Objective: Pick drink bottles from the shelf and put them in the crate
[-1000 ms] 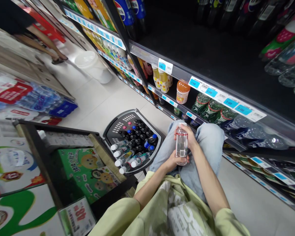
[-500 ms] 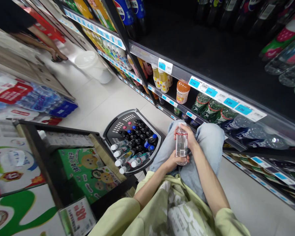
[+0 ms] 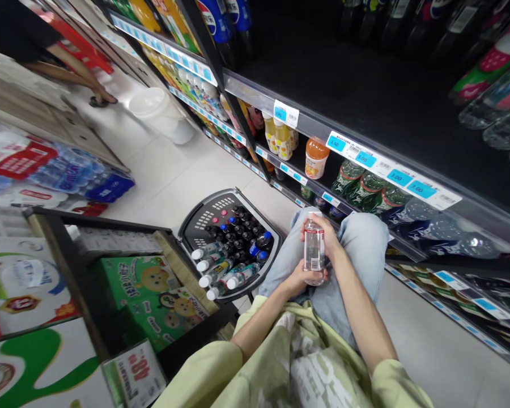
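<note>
Between my knees I hold a clear plastic bottle (image 3: 313,249) with a red-and-white label band and a barcode, its white cap end pointing away from me. My left hand (image 3: 298,279) is closed around its bottom end. Higher up, near the cap, my right hand (image 3: 329,235) wraps round it from the right side. To the left of my knees a grey shopping basket (image 3: 199,211) stands on the floor. Packed in it are dark bottles (image 3: 240,232) with black, blue and pink caps, and several white-capped bottles (image 3: 221,272) lean over its near edge.
A drinks shelf (image 3: 280,105) with price tags runs along the right, with green bottles (image 3: 368,184) and an orange drink bottle (image 3: 315,158) on its lower level. A white bucket (image 3: 161,113) and a person's leg (image 3: 74,68) are farther off. Boxed goods (image 3: 144,289) stand at left.
</note>
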The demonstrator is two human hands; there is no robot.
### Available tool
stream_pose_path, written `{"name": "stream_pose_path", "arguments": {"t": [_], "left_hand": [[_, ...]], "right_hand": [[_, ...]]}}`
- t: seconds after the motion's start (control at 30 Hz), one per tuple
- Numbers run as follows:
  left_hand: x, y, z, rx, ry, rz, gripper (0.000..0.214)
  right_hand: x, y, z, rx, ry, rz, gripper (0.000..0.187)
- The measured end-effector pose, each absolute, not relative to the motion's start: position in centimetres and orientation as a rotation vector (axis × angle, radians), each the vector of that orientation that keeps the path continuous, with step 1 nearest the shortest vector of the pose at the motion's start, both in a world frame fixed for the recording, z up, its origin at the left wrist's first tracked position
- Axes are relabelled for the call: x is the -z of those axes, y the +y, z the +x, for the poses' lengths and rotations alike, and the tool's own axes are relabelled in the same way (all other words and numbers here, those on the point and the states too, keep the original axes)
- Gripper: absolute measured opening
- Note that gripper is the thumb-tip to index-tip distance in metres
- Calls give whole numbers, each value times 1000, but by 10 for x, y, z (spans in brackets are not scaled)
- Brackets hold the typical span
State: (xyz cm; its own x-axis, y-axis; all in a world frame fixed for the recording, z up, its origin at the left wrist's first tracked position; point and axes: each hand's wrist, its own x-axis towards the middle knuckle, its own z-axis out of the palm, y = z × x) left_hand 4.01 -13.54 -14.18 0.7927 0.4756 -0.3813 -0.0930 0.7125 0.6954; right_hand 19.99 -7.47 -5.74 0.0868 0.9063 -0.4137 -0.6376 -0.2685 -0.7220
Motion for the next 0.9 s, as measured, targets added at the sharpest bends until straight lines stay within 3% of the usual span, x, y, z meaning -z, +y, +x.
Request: {"name": "stream_pose_path", "arguments": {"t": [0.5,0.9], "left_hand": [[143,-135,38,-355,531,721,43],[132,-133,40,-353,521,683,52]], "right_hand": [[55,-75,199,-1525,-343,-1045,48],[54,-74,199,-1519,-305,-1007,49]]}}
